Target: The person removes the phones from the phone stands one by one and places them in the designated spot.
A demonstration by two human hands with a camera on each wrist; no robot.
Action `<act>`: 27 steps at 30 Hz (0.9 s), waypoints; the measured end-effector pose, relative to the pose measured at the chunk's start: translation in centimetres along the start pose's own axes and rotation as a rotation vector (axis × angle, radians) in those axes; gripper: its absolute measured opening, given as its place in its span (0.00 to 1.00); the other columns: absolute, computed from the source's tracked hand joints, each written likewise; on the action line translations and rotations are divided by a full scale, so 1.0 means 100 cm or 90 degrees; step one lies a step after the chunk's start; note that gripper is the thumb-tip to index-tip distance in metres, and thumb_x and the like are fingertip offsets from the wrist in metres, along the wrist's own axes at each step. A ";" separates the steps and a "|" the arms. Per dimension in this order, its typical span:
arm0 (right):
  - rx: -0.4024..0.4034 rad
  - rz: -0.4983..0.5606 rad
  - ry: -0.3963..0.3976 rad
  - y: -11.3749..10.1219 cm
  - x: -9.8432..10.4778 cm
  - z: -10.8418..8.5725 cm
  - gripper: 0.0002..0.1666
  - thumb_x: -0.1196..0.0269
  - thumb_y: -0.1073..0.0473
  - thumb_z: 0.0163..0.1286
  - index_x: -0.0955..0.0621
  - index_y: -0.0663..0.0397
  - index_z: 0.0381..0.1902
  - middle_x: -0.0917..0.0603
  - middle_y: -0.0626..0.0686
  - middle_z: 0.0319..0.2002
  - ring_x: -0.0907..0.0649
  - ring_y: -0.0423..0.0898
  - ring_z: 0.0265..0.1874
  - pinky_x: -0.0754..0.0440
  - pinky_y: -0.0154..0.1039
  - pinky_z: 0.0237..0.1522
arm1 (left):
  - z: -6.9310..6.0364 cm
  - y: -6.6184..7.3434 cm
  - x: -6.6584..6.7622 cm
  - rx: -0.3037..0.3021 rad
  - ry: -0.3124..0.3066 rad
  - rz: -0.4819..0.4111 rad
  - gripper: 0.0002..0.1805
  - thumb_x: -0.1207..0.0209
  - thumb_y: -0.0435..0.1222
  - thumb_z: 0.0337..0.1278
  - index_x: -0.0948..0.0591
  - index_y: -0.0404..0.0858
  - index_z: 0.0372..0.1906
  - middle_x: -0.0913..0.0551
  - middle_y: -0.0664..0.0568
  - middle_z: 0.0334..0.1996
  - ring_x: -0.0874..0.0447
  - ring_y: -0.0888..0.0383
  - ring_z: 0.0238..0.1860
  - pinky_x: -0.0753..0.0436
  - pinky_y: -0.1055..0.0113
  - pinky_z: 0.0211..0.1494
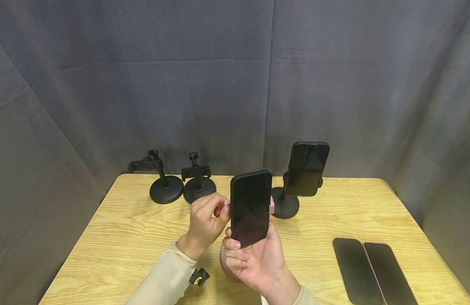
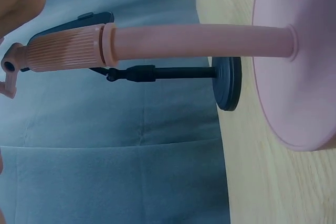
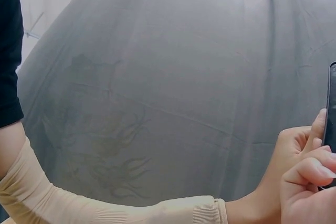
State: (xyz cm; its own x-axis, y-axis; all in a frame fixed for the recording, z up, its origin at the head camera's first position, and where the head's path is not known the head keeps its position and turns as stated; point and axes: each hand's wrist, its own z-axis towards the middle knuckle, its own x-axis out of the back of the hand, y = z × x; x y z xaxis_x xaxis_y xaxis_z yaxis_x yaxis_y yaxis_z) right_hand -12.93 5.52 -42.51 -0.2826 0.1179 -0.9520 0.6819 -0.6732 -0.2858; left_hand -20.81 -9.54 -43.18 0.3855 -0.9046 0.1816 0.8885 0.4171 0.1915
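Note:
A black smartphone (image 1: 251, 209) stands nearly upright at a pink phone stand, its dark screen facing me. My right hand (image 1: 263, 262) holds the phone by its lower end from below, fingers curled at its left edge. At the phone's left side my left hand (image 1: 207, 218) pinches a small pink part of the stand's clamp. The clamp's other jaw shows at the phone's right edge. In the left wrist view the stand's pink pole (image 2: 199, 41) rises from a round pink base (image 2: 299, 93). Most of the clamp is hidden behind the phone.
Two black phone stands, one far left (image 1: 166, 189) and one beside it (image 1: 198, 188), have no phone. Back right, another black stand (image 1: 286, 207) bears a phone (image 1: 308, 169). Two phones, one black (image 1: 358, 271) and one pink-edged (image 1: 389, 271), lie front right. A grey curtain (image 1: 219, 84) hangs behind.

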 end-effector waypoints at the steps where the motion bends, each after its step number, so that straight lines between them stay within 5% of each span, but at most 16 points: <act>1: -0.003 -0.001 0.001 0.000 0.000 0.000 0.45 0.59 0.21 0.69 0.24 0.58 0.42 0.26 0.47 0.27 0.44 0.38 0.20 0.48 0.26 0.24 | 0.000 0.000 0.000 -0.001 -0.002 0.008 0.21 0.50 0.40 0.76 0.26 0.38 0.22 0.32 0.56 0.13 0.37 0.63 0.14 0.37 0.72 0.18; 7: -0.026 0.008 0.013 -0.001 -0.001 0.000 0.53 0.61 0.12 0.63 0.23 0.57 0.41 0.26 0.47 0.27 0.43 0.38 0.19 0.44 0.25 0.23 | 0.000 0.002 0.002 0.001 -0.007 0.037 0.23 0.52 0.42 0.78 0.26 0.39 0.22 0.33 0.56 0.13 0.38 0.64 0.14 0.38 0.72 0.18; 27: -0.042 0.008 -0.010 0.002 -0.002 0.001 0.54 0.63 0.11 0.62 0.23 0.55 0.42 0.27 0.46 0.27 0.44 0.37 0.19 0.43 0.24 0.23 | -0.003 0.005 -0.001 0.041 -0.001 -0.008 0.23 0.52 0.43 0.79 0.25 0.38 0.23 0.32 0.54 0.13 0.35 0.62 0.15 0.35 0.75 0.19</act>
State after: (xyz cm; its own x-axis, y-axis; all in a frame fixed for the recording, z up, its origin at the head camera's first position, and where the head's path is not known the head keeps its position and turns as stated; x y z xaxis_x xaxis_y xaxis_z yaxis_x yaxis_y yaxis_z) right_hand -12.85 5.28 -42.32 -0.2850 0.0978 -0.9535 0.7278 -0.6253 -0.2816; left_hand -20.37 -9.26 -43.43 0.3744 -0.9096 0.1800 0.8751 0.4108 0.2557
